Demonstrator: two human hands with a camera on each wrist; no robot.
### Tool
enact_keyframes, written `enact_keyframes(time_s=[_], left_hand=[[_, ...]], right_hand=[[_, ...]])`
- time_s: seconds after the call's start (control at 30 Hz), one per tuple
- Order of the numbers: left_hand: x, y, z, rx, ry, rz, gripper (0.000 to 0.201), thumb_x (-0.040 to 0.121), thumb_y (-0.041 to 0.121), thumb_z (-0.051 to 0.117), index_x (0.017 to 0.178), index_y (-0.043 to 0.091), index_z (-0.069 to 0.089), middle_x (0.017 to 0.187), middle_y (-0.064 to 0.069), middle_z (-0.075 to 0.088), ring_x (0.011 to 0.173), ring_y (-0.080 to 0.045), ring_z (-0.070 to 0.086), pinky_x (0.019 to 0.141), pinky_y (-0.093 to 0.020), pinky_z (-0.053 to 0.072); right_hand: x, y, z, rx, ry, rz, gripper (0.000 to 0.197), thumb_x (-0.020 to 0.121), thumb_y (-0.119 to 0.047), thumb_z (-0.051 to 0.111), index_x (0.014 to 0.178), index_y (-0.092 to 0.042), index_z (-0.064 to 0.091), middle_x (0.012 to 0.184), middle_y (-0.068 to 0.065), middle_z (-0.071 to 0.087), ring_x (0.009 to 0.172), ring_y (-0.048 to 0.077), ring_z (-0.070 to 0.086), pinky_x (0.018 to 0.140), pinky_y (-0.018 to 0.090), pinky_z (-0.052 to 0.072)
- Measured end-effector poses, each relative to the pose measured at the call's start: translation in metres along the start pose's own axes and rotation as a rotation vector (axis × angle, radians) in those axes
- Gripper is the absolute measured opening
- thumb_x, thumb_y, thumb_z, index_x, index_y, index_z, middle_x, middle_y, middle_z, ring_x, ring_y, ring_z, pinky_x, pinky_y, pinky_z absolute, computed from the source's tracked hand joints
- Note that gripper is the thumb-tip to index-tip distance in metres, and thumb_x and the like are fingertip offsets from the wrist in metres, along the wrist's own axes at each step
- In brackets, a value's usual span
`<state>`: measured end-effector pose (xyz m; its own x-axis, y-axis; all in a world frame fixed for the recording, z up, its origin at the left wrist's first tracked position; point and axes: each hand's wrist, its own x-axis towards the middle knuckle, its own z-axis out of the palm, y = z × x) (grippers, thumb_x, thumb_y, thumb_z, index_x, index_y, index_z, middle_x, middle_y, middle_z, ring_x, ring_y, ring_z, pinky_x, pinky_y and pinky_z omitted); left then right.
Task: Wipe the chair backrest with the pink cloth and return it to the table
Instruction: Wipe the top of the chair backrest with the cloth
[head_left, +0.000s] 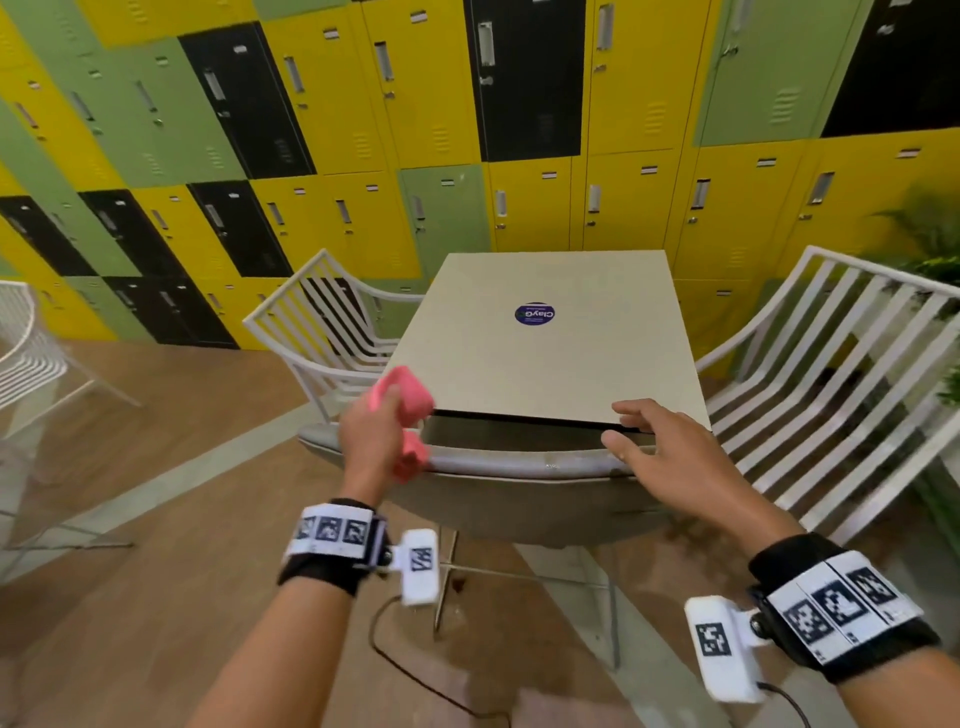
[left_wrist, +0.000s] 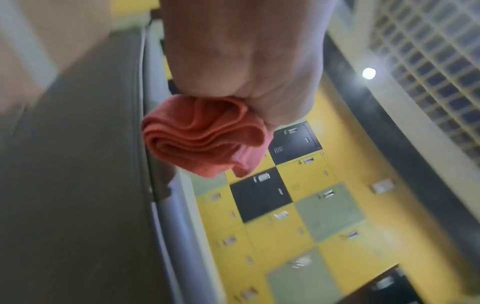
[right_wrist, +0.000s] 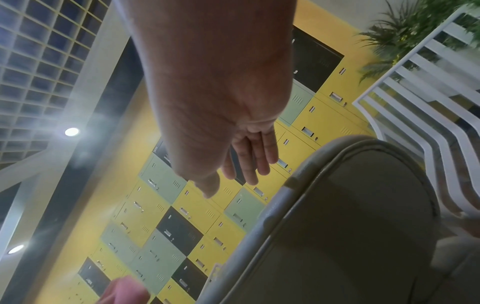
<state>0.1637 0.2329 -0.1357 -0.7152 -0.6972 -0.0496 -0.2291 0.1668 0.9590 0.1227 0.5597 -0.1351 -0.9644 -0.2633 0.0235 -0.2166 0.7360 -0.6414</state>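
Note:
My left hand (head_left: 371, 431) grips the bunched pink cloth (head_left: 408, 402), whose folds stick out above and below my fist (left_wrist: 205, 135). It hovers at the left end of the grey chair backrest (head_left: 519, 462), close to the rim (left_wrist: 166, 205). My right hand (head_left: 654, 441) is open with fingers spread, above the right end of the backrest (right_wrist: 337, 205) and the near edge of the beige table (head_left: 545, 353). Whether it touches the rim I cannot tell. In the right wrist view the fingers (right_wrist: 257, 156) are straight and hold nothing.
A round purple sticker (head_left: 535, 314) lies on the table. White slatted chairs stand at the table's left (head_left: 322, 322) and right (head_left: 831, 384). Yellow, green and black lockers (head_left: 467, 130) fill the far wall. A plant (head_left: 930, 244) is at the right. A cable (head_left: 415, 670) trails on the wood floor.

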Motion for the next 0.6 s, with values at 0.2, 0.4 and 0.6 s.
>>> enact_keyframes(time_s=[0.2, 0.4, 0.6], left_hand=[[0.021, -0.039, -0.003, 0.629, -0.062, 0.297, 0.033, 0.105, 0.047, 0.041, 0.119, 0.04, 0.07, 0.111, 0.007, 0.078, 0.098, -0.025, 0.074, 0.085, -0.045, 0.062], [-0.078, -0.032, 0.086, 0.38, -0.187, 0.425, 0.025, 0.108, 0.031, 0.054, 0.126, 0.034, 0.071, 0.111, 0.008, 0.076, 0.1, -0.015, 0.066, 0.088, -0.037, 0.056], [-0.061, -0.004, 0.037, 0.026, -0.324, 0.275, 0.026, 0.111, 0.025, 0.053, 0.132, 0.023, 0.07, 0.106, 0.015, 0.065, 0.083, 0.015, 0.064, 0.065, 0.0, 0.049]], right_hand=[[-0.002, -0.02, 0.015, -0.035, -0.01, -0.014, 0.05, 0.097, -0.057, 0.055, 0.142, -0.037, 0.049, 0.137, -0.013, 0.059, 0.127, 0.012, 0.051, 0.102, 0.036, 0.046], [0.009, -0.063, 0.04, -0.033, -0.026, -0.072, 0.051, 0.096, -0.057, 0.055, 0.142, -0.037, 0.049, 0.138, -0.013, 0.059, 0.128, 0.012, 0.049, 0.102, 0.033, 0.042], [0.016, -0.091, 0.053, -0.022, 0.04, -0.105, 0.056, 0.097, -0.061, 0.049, 0.145, -0.033, 0.048, 0.141, -0.009, 0.058, 0.128, 0.014, 0.051, 0.099, 0.034, 0.042]])
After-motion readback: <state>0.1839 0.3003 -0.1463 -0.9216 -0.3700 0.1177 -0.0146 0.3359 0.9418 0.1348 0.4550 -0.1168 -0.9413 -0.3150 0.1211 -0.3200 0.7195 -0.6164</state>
